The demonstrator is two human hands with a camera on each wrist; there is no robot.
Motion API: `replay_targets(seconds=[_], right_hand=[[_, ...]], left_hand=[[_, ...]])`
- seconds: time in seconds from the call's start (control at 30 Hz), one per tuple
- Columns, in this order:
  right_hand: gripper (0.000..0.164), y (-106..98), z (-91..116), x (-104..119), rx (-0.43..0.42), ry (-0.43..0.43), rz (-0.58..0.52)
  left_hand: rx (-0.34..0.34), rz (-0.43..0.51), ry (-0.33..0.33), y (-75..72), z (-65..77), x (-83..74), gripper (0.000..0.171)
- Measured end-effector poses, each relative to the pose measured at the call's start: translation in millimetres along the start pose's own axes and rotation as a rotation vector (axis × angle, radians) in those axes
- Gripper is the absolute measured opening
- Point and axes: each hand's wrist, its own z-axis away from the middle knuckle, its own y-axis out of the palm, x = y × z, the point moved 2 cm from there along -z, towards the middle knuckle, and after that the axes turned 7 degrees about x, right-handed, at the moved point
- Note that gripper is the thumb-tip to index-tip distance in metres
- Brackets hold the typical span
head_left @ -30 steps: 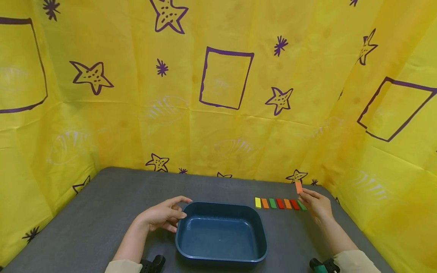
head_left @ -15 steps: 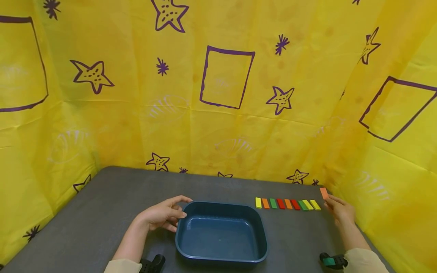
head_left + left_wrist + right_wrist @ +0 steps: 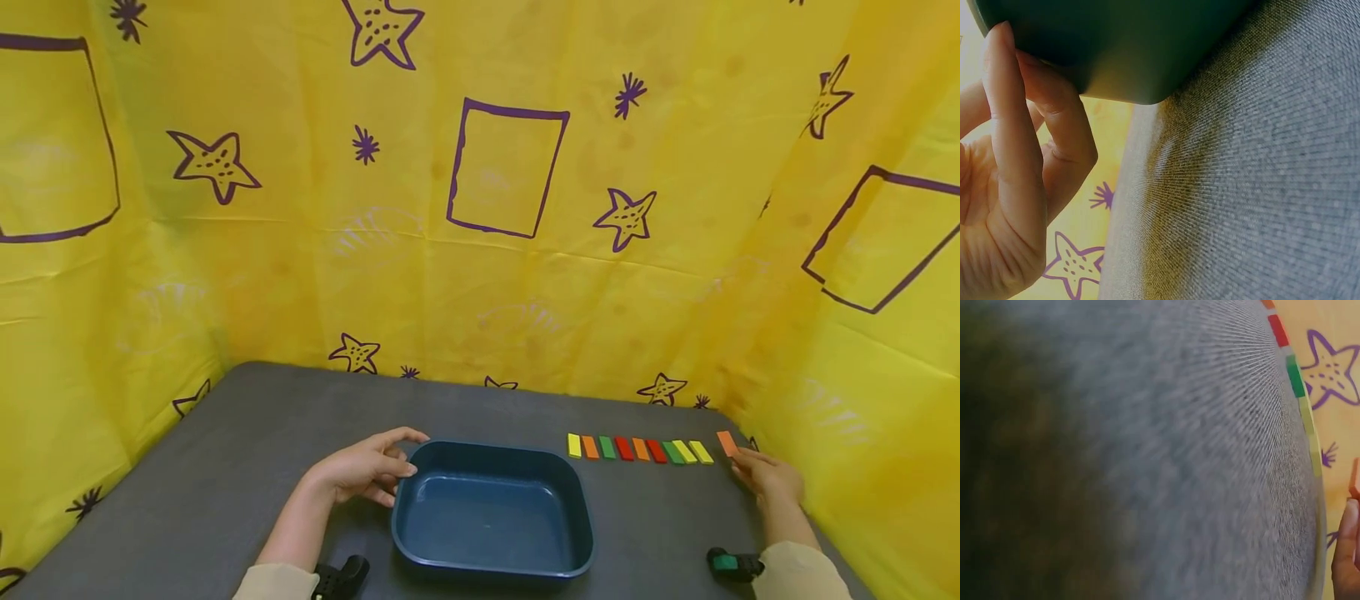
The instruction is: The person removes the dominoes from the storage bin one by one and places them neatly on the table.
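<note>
A dark blue rectangular tub (image 3: 491,571) stands on the table in front of me. My left hand (image 3: 370,468) holds it by the left side and back-left corner, thumb and forefinger at the rim. In the left wrist view bent fingers (image 3: 1063,134) lie against the tub's wall (image 3: 1116,50). At the far right, my right hand (image 3: 768,481) pinches an orange rectangular block (image 3: 727,443), tilted, just right of a row of blocks. The row ends with a yellow block (image 3: 701,452). In the right wrist view only a fingertip and part of the orange block (image 3: 1355,478) show.
Several flat yellow, orange, green and red blocks (image 3: 624,448) lie in a row behind and right of the tub. The dark grey table (image 3: 187,500) is bordered by a yellow patterned cloth (image 3: 300,275) at the back and sides.
My right hand has moved right and then down with the orange block, uncovering the yellow blocks at the row's right end. My left hand stays on the tub; the head view has shifted slightly.
</note>
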Motion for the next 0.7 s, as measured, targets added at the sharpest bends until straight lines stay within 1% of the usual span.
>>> replay_targets(seconds=[0.1,0.23,0.43,0.6,0.7], right_hand=[[0.05,-1.0,-0.5,0.0,0.016,0.009,-0.038],[0.052,1.3,-0.5,-1.6,0.034,0.024,-0.047],[0.05,3.4,-1.6,-2.9,-0.01,0.038,-0.016],[0.049,5.1,-0.6,-1.6,-0.019,0.029,0.022],[0.051,5.8,-0.9,-2.1,-0.032,0.033,0.026]], left_hand=[[-0.001,0.0,0.003,0.7,-1.1,-0.8,0.055],[-0.007,0.0,0.003,0.9,-0.9,-1.3,0.055],[-0.005,-0.001,0.001,1.1,0.2,-2.4,0.054],[-0.006,0.001,0.0,1.7,0.7,-3.7,0.053],[-0.007,0.003,0.0,1.9,0.9,-3.5,0.053]])
